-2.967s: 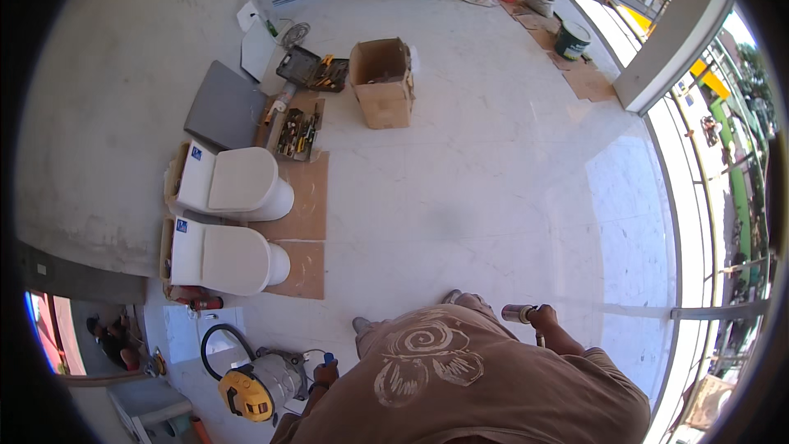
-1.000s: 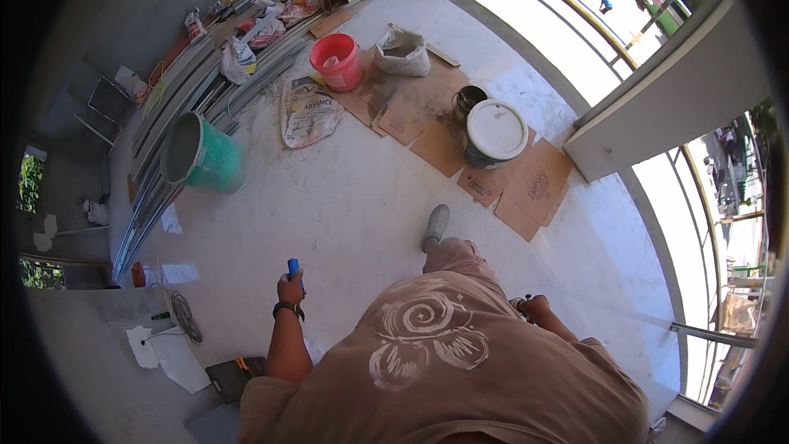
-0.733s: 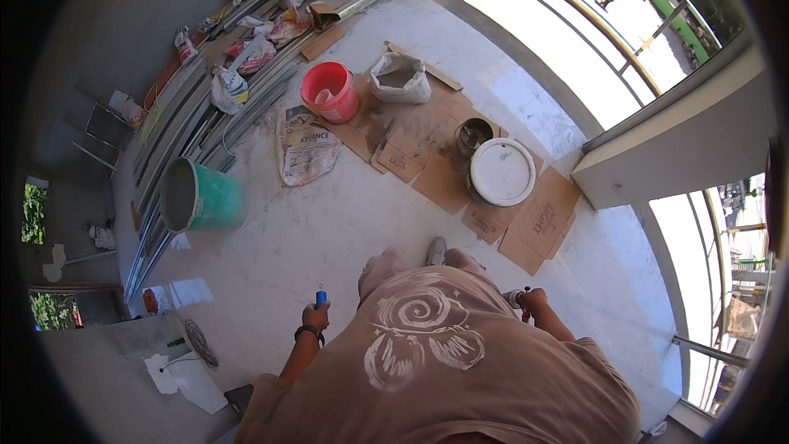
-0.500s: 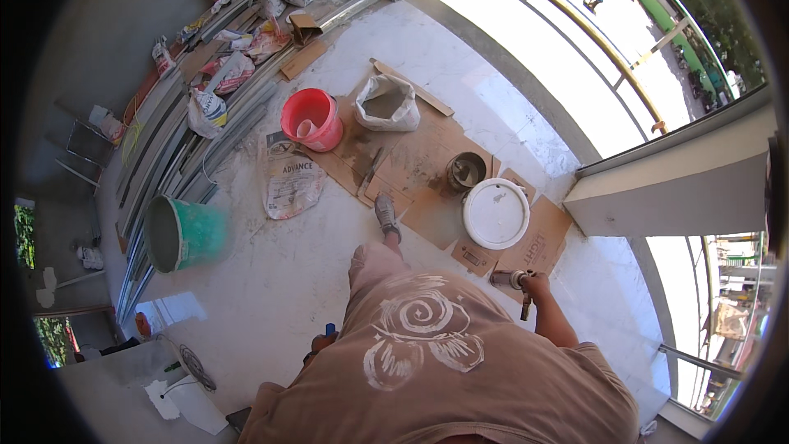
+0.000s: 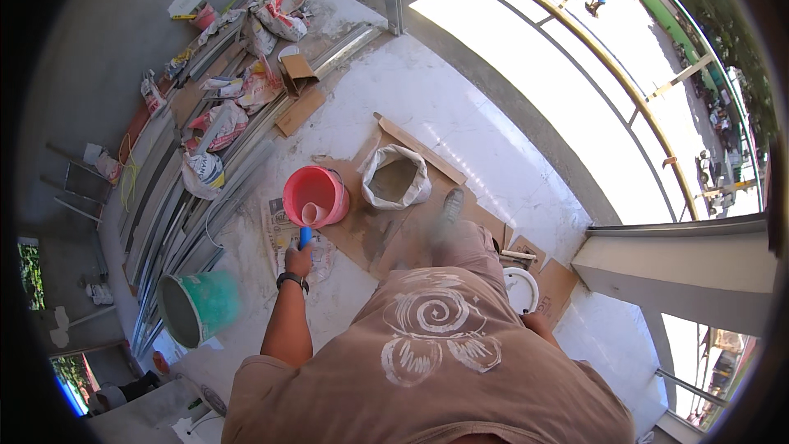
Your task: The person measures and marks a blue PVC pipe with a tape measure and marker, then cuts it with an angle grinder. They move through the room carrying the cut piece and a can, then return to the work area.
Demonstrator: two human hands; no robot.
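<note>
My left hand (image 5: 298,260), wearing a dark wristband, is closed round the blue handle (image 5: 305,237) of a tool whose other end I cannot make out. It is just in front of a pink bucket (image 5: 289,207) with a pink cup (image 5: 313,214) inside. Right of that bucket stands an open white sack (image 5: 421,191) with grey powder in it. My right hand (image 5: 528,316) is low beside a round white lid (image 5: 521,289); its fingers are mostly hidden, so what it may hold does not show. A pale bar (image 5: 518,256) lies beyond the lid.
Flattened cardboard (image 5: 353,240) lies under the sack. A green bucket (image 5: 215,306) leans on its side at left, beside long metal profiles (image 5: 177,226) and crumpled bags (image 5: 203,174). A pillar (image 5: 666,275) stands at right. Far off outside, a person in blue (image 5: 597,2) bends over.
I have stepped forward toward the sack. My left hand has reached ahead with the blue-handled tool to the pink bucket. The metal cylindrical tool earlier in my right hand no longer shows clearly.
</note>
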